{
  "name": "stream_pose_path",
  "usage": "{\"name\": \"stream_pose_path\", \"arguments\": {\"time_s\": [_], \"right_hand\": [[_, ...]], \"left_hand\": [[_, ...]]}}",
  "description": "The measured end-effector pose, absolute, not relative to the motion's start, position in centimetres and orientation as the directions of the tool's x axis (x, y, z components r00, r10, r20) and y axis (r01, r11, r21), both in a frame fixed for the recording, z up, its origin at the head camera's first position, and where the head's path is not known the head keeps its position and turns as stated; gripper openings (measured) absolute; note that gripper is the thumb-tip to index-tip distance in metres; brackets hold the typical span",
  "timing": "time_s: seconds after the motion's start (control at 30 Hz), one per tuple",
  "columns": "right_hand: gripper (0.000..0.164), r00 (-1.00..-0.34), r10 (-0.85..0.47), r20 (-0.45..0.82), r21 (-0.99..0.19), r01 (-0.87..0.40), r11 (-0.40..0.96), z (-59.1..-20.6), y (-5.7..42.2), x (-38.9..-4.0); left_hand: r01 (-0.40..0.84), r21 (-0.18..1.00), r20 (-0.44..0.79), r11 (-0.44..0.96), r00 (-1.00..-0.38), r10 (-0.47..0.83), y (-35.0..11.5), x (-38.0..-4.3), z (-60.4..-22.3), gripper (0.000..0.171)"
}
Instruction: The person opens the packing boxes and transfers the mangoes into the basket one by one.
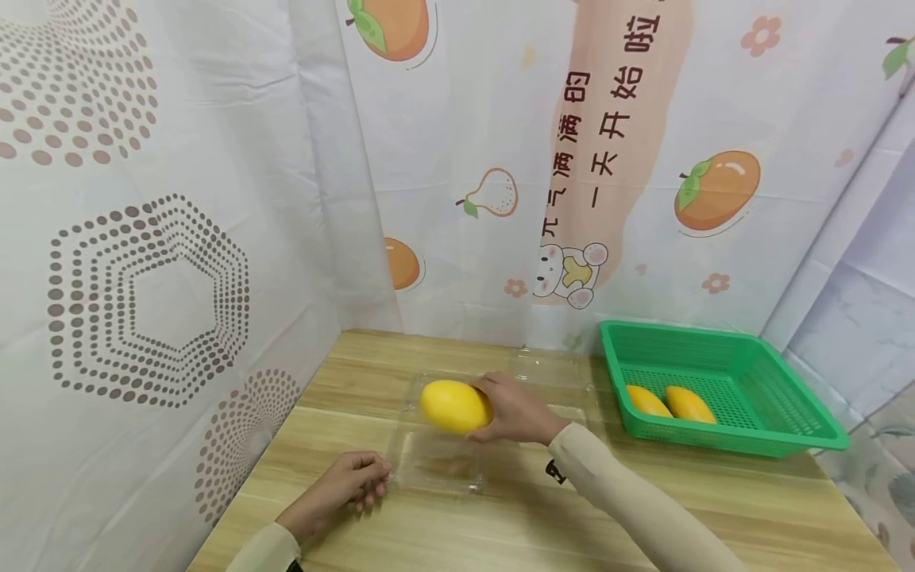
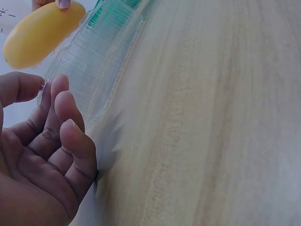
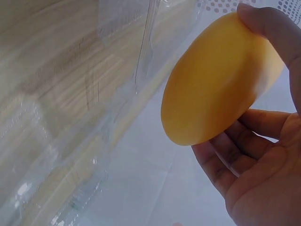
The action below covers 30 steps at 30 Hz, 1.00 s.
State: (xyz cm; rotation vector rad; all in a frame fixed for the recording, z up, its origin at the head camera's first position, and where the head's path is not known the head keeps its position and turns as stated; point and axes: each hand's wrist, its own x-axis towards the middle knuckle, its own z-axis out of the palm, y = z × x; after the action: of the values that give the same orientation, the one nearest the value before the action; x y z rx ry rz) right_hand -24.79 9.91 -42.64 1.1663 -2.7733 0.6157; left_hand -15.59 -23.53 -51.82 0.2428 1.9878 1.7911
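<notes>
Held in my right hand, a yellow mango is above a clear plastic box on the wooden table. In the right wrist view, the thumb lies on one side of the mango and the fingers on the other. My left hand is at the box's near left corner. The left wrist view shows its thumb and index finger pinching the edge of the clear box, while the other fingers curl loosely.
On the right of the table stands a green basket with two mangoes at its left end. Another clear plastic part lies behind the right hand. Printed curtains hang along the back and left of the table.
</notes>
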Motion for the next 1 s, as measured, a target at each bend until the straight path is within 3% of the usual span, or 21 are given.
{"name": "stream_pose_path", "arguments": {"time_s": [0.3,0.63,1.0], "right_hand": [[0.079,-0.72,-0.645,0.256,-0.283,-0.694,0.662,-42.2,11.6,-25.5],[0.077,-0.786,-0.577,0.221,-0.335,-0.617,0.712,-41.7,13.6,-25.8],[0.076,-0.796,-0.558,0.236,-0.34,-0.606,0.72,-41.5,15.3,-25.8]], "left_hand": [[-0.159,0.977,-0.206,0.143,-0.884,0.42,-23.5,-15.6,-51.9,0.034],[-0.16,0.976,-0.207,0.144,-0.883,0.42,-23.5,-15.8,-52.0,0.035],[-0.178,0.974,-0.22,0.138,-0.885,0.411,-23.6,-15.7,-52.1,0.036]]}}
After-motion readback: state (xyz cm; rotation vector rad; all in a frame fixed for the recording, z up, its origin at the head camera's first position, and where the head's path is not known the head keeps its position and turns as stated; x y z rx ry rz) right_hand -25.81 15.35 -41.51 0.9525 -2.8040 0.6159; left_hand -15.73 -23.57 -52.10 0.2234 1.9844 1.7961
